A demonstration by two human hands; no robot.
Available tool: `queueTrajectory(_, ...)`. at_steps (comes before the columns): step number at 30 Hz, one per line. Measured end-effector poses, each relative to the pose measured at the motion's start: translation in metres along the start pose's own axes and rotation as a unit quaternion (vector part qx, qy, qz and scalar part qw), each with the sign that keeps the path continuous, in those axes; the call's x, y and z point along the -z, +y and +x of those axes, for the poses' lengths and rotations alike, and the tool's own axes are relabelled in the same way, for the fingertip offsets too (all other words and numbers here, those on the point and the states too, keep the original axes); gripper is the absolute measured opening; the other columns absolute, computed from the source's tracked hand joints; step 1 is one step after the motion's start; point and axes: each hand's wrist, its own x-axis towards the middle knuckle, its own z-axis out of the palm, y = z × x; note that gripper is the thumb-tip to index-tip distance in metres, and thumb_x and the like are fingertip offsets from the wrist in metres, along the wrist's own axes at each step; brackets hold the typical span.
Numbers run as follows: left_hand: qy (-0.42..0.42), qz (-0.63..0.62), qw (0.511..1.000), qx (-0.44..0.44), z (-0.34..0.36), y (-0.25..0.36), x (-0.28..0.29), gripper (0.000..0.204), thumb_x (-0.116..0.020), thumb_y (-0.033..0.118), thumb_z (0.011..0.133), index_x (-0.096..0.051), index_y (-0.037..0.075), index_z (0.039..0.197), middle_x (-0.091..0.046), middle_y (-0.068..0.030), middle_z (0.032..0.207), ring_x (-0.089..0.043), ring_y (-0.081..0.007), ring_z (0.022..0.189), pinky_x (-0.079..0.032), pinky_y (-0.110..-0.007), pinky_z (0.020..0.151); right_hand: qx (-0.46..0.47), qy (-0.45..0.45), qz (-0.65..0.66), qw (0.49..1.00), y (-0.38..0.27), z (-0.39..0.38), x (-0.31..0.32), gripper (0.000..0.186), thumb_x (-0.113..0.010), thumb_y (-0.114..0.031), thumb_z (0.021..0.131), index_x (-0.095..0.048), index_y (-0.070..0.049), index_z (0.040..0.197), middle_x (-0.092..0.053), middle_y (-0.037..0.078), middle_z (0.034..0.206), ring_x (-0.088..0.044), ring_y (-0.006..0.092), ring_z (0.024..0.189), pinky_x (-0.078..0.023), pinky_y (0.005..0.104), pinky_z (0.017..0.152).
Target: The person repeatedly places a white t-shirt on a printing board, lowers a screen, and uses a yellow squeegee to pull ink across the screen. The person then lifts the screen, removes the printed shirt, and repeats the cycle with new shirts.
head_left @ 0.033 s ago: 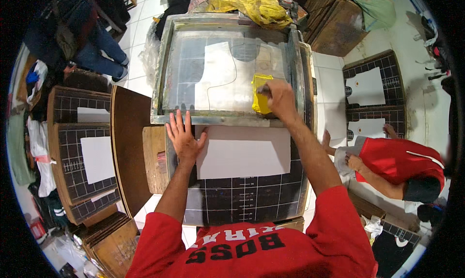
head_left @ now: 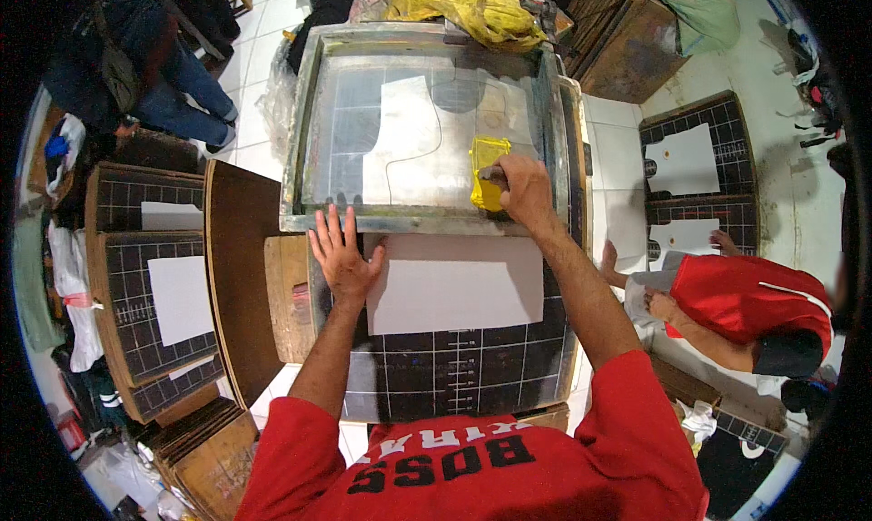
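I see the right hand [head_left: 520, 187] closed on a yellow tool [head_left: 491, 148] inside the screen frame [head_left: 427, 223], right of centre; left hand [head_left: 345, 265] spread at the frame's near edge; white sheet [head_left: 454, 289] along that edge.

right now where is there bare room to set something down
Bare: the black gridded board between the white rectangular sheet and red shirt. Crowded: right side of the grey-framed screen, where the right hand grips a yellow tool.
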Motion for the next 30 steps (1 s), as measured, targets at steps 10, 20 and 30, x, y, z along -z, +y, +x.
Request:
queueTrajectory(10,0.010,-0.001,1.000,0.002,-0.001,0.001,-0.001,0.089,-0.078,0.039,0.084,-0.038,0.014,0.159,-0.030,-0.0171,0.167,-0.017,-0.0384,0.158,-0.013,-0.060,0.126,-0.001,0.074,-0.020,0.997,0.016,0.043,-0.008,0.029,-0.068,-0.001,0.072,-0.065,-0.006,0.101,-0.070,0.017,0.098,-0.067,0.0392,0.095,-0.048,0.0514,0.080)
queueTrajectory(20,-0.010,-0.047,0.995,-0.083,0.046,-0.014,0.036,0.048,-0.089,0.034,0.073,-0.071,0.007,0.109,-0.067,-0.0105,0.109,-0.057,-0.0313,0.115,-0.036,-0.052,0.107,0.016,0.035,-0.003,0.999,-0.012,-0.016,0.008,0.030,-0.069,0.000,0.071,-0.063,-0.007,0.101,-0.070,0.016,0.092,-0.067,0.0365,0.091,-0.046,0.0498,0.080)
queueTrajectory(30,-0.003,-0.081,0.991,-0.104,0.055,-0.013,0.055,0.046,-0.092,0.034,0.068,-0.073,0.005,0.099,-0.066,-0.0089,0.097,-0.058,-0.0304,0.103,-0.039,-0.047,0.097,-0.003,-0.027,0.007,1.000,0.001,-0.007,0.019,0.035,-0.071,-0.008,0.076,-0.067,-0.010,0.110,-0.073,0.018,0.102,-0.069,0.0384,0.098,-0.048,0.0507,0.086)
